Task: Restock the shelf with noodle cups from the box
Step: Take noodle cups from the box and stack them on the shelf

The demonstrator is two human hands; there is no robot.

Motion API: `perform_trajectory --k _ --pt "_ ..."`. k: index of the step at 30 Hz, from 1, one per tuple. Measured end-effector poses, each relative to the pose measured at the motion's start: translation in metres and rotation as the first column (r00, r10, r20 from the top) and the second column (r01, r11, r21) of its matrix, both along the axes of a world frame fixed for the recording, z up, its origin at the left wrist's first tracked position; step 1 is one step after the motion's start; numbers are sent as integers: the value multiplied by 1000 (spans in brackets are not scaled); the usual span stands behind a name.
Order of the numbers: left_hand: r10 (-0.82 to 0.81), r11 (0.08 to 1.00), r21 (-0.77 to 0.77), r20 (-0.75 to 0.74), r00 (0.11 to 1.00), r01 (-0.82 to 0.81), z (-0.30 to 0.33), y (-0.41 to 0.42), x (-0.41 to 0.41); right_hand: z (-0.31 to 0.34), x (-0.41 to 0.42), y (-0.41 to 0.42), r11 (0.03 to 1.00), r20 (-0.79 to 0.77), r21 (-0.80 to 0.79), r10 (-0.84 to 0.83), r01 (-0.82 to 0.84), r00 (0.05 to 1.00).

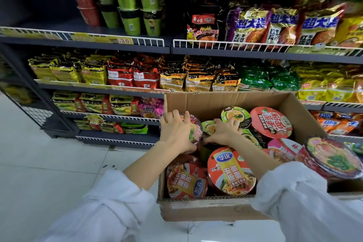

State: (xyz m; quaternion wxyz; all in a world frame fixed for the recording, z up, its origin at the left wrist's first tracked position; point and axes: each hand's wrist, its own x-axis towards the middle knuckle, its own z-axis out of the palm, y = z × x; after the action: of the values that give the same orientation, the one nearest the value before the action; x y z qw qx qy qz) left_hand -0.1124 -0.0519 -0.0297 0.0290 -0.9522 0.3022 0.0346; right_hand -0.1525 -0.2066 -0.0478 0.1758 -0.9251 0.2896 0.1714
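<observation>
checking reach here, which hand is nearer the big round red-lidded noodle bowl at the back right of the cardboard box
Right. The right hand lies on a green-lidded cup just left of the red-lidded noodle bowl; the left hand grips a dark-lidded cup at the box's left wall, farther away.

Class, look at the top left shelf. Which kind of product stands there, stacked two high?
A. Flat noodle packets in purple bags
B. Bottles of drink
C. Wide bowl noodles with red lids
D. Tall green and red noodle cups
D: the top left shelf holds tall noodle cups, green and red, stacked in two layers behind the white wire rail; the purple bags stand on the shelf section to the right.
</observation>
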Motion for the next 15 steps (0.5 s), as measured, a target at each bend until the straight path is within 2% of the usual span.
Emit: perform_trajectory --k 4,10,15 --pt "82 978 -192 5 997 -80 30 10 3 35 0 6 993 240 -107 -17 44 971" --pt "217 872 -469 116 969 -139 81 36 26 102 24 29 1000 555 27 -8 -9 832" --pt "277 802 -577 130 952 -155 108 76 78 132 72 69 997 677 25 37 -73 735"
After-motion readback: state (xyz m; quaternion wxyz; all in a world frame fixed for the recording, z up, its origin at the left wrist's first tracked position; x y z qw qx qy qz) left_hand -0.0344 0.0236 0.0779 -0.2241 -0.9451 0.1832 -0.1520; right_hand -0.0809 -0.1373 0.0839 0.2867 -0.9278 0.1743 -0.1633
